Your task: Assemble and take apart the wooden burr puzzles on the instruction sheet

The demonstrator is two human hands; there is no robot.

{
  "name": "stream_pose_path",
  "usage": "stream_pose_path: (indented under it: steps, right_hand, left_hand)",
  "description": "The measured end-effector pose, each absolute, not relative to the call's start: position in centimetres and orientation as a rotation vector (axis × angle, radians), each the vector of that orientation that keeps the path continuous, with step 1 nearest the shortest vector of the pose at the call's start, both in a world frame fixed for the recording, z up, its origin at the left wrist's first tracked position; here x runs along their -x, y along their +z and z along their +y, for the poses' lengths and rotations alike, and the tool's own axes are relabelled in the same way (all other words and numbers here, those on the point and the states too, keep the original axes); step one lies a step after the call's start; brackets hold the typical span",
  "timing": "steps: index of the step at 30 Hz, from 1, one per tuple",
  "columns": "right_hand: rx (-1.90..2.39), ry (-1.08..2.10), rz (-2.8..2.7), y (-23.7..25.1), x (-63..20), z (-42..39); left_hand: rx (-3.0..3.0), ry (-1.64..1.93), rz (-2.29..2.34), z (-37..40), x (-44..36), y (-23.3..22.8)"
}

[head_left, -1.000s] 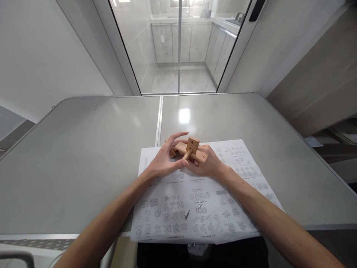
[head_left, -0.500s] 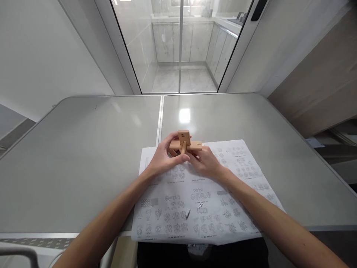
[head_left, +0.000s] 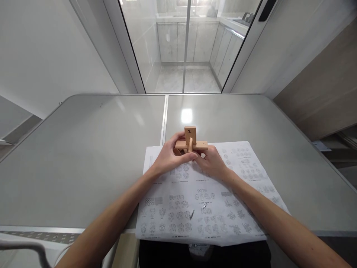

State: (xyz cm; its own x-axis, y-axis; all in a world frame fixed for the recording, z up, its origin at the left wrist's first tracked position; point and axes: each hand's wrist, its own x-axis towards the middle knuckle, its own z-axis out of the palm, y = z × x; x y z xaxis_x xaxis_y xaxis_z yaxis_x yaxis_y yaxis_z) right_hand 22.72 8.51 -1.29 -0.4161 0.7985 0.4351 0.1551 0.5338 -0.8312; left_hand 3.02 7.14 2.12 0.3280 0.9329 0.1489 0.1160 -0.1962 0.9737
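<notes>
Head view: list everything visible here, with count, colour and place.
Interlocking wooden puzzle of tan bars: one, upright piece marked 2, held above the sheet's far edge.
White printed instruction sheet: one, on the table's near edge, centre-right.
Grey folding table with a centre seam: one, fills the middle.
Glass sliding door: one, behind the table.
Left hand: gripping the puzzle from the left.
Right hand: gripping it from the right.
</notes>
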Motion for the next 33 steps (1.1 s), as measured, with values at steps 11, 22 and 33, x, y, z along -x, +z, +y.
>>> stream_pose_path:
  steps: [11, 22, 33]
  right_hand:
    - [0.725, 0.907, -1.924, -0.7, -22.6, 8.6]
    - [0.769, 0.955, -1.891, -1.0, -22.4, 8.3]
    - [0.733, 1.384, -1.572, -0.5, -23.6, 9.0]
  left_hand:
    - [-1.552, 1.074, 0.973, 7.2, -3.0, 1.6]
    - [-1.408, 1.125, 0.899, 7.5, -2.9, 1.4]
    - [-1.473, 1.092, 1.042, 7.0, -3.2, 2.1]
